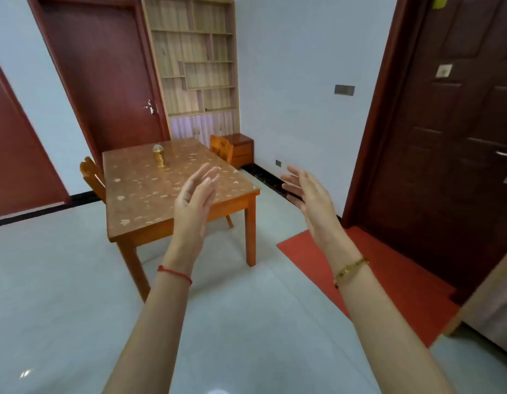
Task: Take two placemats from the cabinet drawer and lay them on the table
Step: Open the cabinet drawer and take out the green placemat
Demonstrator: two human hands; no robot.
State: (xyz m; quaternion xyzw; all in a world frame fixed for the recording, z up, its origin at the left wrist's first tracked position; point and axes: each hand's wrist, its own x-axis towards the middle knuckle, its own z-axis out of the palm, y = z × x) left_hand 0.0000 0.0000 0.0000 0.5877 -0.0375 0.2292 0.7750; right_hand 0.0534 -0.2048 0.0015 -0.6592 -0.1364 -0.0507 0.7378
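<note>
At far corner, against the white wall: one low wooden cabinet [241, 150], drawer fronts flush, just behind the far chair [220, 149]. Nearer, mid-room: one counter [150, 206], patterned top, carrying one small gold ornament [160, 157] near its far end. Two chairs counted; second chair [90, 174] at the counter's left side. Closest to camera: left hand [194, 194] and right hand [307, 194], both raised, fingers straight and spread, palms facing each other, apart, gripping nothing. One red string [174, 273] on left wrist, one gold bracelet [350, 270] on right. One red floor mat [374, 280] by the right-hand door.
</note>
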